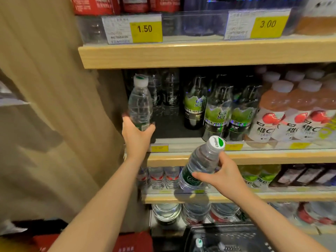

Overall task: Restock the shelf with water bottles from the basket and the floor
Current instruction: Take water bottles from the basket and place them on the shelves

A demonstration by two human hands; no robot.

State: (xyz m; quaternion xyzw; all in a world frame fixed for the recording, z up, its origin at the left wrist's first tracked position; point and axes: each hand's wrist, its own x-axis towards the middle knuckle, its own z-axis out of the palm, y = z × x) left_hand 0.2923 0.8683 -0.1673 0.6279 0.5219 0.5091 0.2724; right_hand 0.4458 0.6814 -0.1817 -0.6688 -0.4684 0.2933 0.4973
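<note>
The left hand grips a clear plastic water bottle upright by its base, reaching it into the wooden shelf's dark gap. The right hand grasps a second green-labelled bottle, tilted, likely next.

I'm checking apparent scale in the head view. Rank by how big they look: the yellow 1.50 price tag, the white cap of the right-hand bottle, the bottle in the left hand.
1. Bottle in the left hand
2. 1.50 price tag
3. White cap

Nearness to the camera skews all three.
</note>
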